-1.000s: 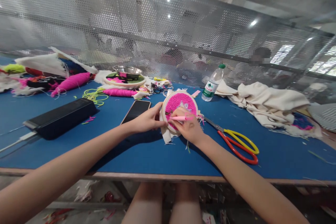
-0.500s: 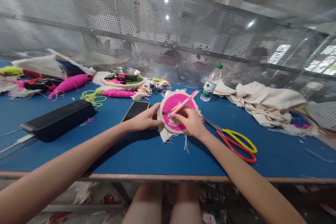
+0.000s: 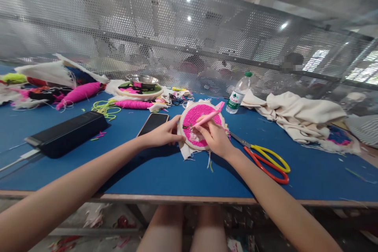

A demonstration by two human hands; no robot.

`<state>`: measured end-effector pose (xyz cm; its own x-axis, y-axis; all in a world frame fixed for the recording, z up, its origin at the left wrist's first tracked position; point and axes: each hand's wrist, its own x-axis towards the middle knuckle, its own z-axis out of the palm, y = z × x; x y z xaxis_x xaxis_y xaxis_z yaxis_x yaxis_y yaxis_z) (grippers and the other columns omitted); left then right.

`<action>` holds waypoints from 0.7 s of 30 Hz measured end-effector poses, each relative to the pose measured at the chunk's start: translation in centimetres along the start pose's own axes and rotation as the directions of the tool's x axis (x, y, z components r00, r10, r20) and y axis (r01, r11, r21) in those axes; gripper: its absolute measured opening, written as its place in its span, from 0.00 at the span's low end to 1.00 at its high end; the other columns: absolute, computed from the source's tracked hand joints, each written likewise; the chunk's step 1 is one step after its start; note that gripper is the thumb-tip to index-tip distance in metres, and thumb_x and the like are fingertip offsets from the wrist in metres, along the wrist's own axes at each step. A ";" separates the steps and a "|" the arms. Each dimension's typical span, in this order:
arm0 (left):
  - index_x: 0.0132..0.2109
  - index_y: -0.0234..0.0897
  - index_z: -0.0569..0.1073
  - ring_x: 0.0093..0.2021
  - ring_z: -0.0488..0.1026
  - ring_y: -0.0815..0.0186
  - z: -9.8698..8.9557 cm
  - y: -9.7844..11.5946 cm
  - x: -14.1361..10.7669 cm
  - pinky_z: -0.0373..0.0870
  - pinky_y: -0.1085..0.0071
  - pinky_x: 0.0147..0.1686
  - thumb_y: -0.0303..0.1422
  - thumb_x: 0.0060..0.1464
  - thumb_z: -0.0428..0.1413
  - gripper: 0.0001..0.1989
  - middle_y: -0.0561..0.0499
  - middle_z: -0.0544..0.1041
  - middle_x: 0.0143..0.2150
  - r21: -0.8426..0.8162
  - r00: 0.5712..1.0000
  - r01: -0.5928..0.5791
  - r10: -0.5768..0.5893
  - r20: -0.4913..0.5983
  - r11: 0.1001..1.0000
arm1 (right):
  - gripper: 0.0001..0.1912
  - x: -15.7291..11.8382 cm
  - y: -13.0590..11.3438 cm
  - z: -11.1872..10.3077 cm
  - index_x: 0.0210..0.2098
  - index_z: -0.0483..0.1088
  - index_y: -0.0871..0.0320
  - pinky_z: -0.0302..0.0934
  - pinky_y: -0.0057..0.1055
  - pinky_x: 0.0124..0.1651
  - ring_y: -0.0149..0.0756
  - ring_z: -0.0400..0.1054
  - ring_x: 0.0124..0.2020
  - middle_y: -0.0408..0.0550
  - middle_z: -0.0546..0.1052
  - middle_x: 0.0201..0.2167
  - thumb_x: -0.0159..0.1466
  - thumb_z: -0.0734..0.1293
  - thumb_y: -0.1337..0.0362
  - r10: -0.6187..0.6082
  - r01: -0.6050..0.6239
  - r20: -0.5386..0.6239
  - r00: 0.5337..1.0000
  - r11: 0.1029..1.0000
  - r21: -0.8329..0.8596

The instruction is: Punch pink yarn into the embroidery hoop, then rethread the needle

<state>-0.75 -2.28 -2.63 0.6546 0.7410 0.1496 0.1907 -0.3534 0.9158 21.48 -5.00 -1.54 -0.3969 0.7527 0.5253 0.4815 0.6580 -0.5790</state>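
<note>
Hoop of pink cloth [image 3: 197, 114] at middle of blue table [image 3: 177, 183], left edge held in left hand [image 3: 165, 132]. Pink tool [image 3: 210, 116] pinched in right hand [image 3: 217, 138], tilted steeper than a second ago, tip over cloth: apparently fresh angle, same work.

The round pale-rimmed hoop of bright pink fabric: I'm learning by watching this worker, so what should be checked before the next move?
Left hand on the left edge of the round pale-rimmed hoop: ok.
Right hand gripping the slim pink pen-shaped tool: ok.
Tool's tip seated in the bright pink fabric: cannot tell, too small.
Long metal scissors with red and yellow handles well away from the hoop: not ok, blades point close to its right edge.
Green cap on the clear plastic bottle: ok.
</note>
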 end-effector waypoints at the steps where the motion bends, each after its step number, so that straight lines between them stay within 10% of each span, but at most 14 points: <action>1: 0.53 0.39 0.57 0.20 0.66 0.71 0.0 0.0 0.0 0.63 0.75 0.19 0.37 0.52 0.59 0.26 0.56 0.70 0.28 0.003 1.000 0.004 -0.004 -0.004 1.000 | 0.09 0.0 0.0 0.0 0.45 0.65 0.54 0.68 0.36 0.42 0.38 0.74 0.37 0.49 0.77 0.39 0.69 0.58 0.59 -0.027 0.027 -0.003 1.000 0.999 -0.018; 10: 0.52 0.37 0.57 0.20 0.66 0.72 0.4 0.6 -0.2 0.64 0.75 0.19 0.35 0.51 0.60 0.25 0.57 0.69 0.27 -0.013 1.000 0.002 -0.002 -0.020 1.000 | 0.09 0.6 -0.1 0.6 0.39 0.72 0.55 0.63 0.41 0.49 0.41 0.70 0.44 0.50 0.77 0.40 0.68 0.60 0.63 -0.266 0.299 0.152 0.952 0.916 -0.267; 21: 0.51 0.38 0.58 0.20 0.66 0.72 0.1 0.0 0.0 0.64 0.75 0.19 0.36 0.52 0.59 0.24 0.57 0.69 0.27 0.029 0.999 0.037 -0.036 -0.017 0.999 | 0.06 0.0 -0.3 -0.1 0.41 0.66 0.54 0.66 0.37 0.44 0.39 0.71 0.42 0.48 0.75 0.39 0.68 0.60 0.61 -0.080 0.077 -0.064 0.995 0.996 -0.050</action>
<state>-0.71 -2.32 -2.64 0.6344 0.7632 0.1227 0.2357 -0.3421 0.9096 21.39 -5.17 -1.33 -0.3832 0.6947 0.6087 0.4880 0.7118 -0.5052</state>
